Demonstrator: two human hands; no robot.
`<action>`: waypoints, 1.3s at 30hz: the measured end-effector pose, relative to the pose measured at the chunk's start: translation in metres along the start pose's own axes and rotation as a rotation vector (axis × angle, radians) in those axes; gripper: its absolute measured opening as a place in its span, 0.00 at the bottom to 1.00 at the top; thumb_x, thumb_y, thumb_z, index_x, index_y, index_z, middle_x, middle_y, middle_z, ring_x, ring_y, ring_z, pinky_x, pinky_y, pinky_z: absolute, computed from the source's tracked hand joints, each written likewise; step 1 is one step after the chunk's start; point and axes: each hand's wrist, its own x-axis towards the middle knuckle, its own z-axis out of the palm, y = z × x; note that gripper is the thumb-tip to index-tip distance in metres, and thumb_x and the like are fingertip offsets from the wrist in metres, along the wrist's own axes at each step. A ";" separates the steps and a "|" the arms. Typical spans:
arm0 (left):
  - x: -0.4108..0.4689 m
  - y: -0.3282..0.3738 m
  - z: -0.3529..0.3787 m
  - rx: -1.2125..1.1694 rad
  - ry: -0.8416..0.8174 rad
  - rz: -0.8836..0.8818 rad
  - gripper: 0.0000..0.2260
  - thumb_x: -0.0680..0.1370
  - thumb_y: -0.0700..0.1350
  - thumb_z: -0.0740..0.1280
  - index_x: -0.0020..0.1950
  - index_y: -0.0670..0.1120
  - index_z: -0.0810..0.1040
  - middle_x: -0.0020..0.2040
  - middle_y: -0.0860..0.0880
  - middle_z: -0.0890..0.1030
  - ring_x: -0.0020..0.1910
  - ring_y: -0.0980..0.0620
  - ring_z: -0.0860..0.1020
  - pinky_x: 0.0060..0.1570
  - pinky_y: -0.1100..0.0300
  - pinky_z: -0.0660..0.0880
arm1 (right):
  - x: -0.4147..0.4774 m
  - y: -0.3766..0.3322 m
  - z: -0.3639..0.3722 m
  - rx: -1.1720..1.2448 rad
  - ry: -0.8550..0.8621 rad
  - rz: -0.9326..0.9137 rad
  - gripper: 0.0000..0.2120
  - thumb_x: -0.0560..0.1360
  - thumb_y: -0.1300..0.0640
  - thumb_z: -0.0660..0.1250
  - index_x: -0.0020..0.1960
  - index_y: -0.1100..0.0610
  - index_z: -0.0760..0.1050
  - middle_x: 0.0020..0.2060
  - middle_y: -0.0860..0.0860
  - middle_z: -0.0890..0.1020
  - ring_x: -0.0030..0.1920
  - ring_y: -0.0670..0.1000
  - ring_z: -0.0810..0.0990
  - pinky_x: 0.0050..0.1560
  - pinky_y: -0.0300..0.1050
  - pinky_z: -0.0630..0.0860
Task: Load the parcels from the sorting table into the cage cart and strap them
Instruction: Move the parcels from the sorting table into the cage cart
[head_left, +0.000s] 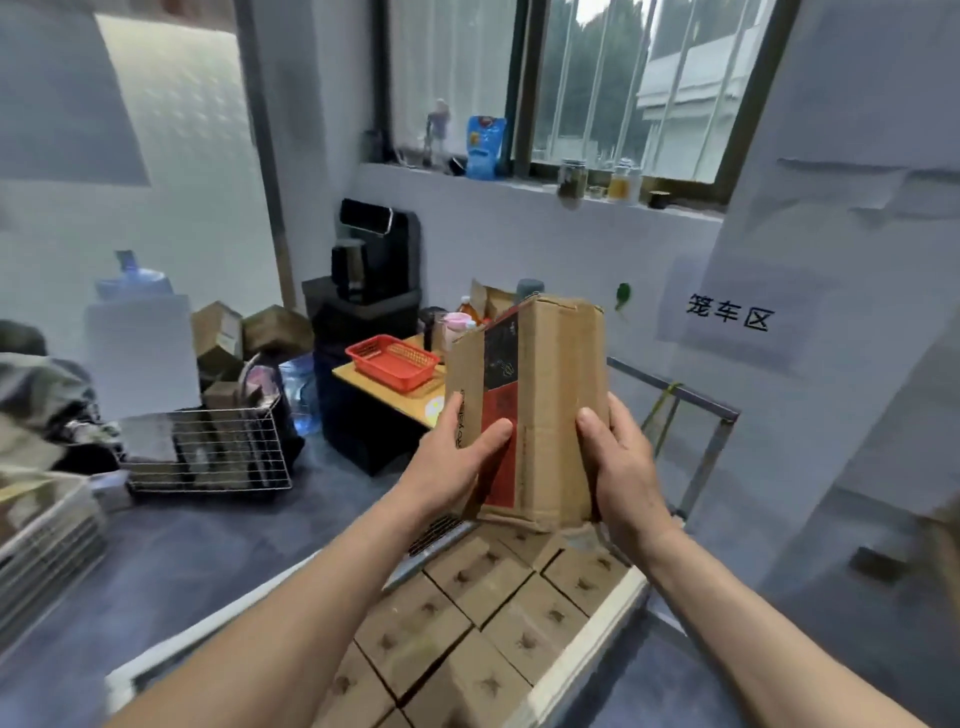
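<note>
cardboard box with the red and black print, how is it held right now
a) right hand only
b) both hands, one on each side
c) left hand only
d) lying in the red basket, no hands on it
B: the left hand grips the printed side and the right hand grips the plain side of the cardboard box, upright above the packed parcels.

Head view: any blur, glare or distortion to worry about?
Head view: cardboard box, left hand and right hand read sharp; the water bottle toward the picture's left is smeared; wide-angle bends the wall edges; window bright at its top, light diffuse, no hard shadows.
</note>
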 end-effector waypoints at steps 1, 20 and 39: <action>-0.001 -0.008 -0.017 -0.035 -0.008 -0.027 0.57 0.60 0.77 0.70 0.80 0.55 0.51 0.74 0.55 0.68 0.70 0.54 0.70 0.71 0.47 0.67 | 0.005 0.005 0.018 0.013 -0.039 0.027 0.26 0.74 0.40 0.65 0.69 0.48 0.71 0.58 0.49 0.82 0.59 0.53 0.80 0.59 0.57 0.79; -0.086 -0.171 -0.156 -0.205 0.473 -0.511 0.41 0.63 0.70 0.68 0.74 0.60 0.66 0.66 0.54 0.77 0.63 0.54 0.76 0.55 0.45 0.79 | -0.010 0.165 0.238 -0.017 -0.618 0.312 0.16 0.78 0.47 0.64 0.65 0.47 0.71 0.51 0.43 0.83 0.53 0.46 0.82 0.60 0.58 0.78; -0.181 -0.434 -0.100 -0.193 0.542 -0.981 0.16 0.80 0.51 0.64 0.67 0.60 0.73 0.52 0.55 0.83 0.49 0.51 0.83 0.46 0.46 0.83 | -0.177 0.408 0.279 -0.271 -1.099 0.804 0.25 0.78 0.44 0.59 0.74 0.39 0.61 0.64 0.40 0.77 0.64 0.46 0.75 0.67 0.53 0.71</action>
